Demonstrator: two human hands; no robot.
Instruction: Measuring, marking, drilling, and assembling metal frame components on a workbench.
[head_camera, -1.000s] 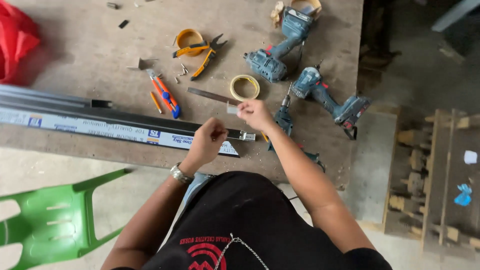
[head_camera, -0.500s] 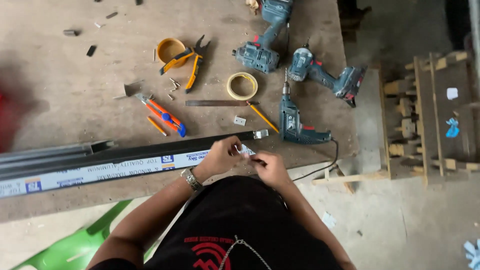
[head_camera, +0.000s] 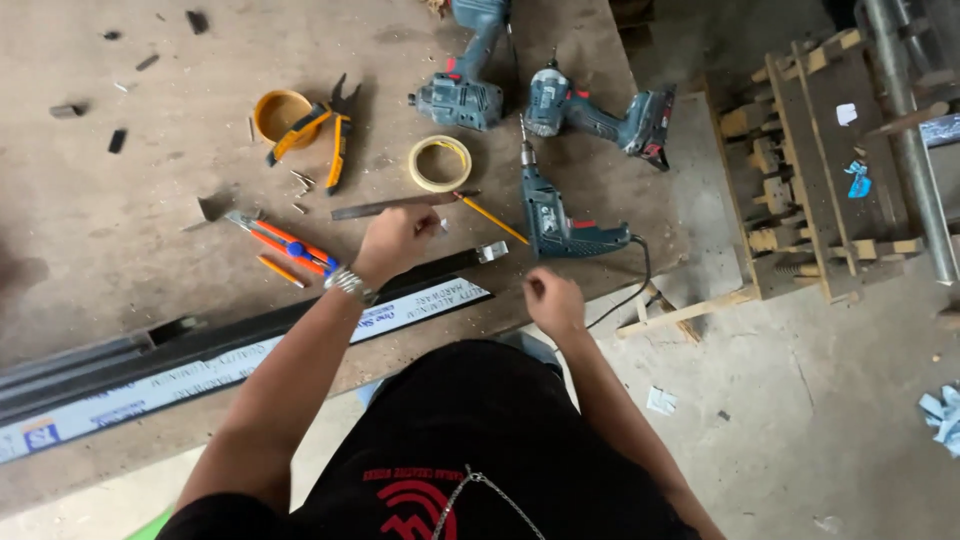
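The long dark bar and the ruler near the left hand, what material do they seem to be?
The long dark bar looks like coated metal, probably aluminium: thin straight walls, matte black. The ruler looks like bare steel: flat, thin and grey, with a dull shine.

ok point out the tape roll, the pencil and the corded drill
tape roll (head_camera: 439, 163), head view, on its pale ring
pencil (head_camera: 495, 219), head view, middle of its yellow shaft
corded drill (head_camera: 549, 212), head view, on its blue body
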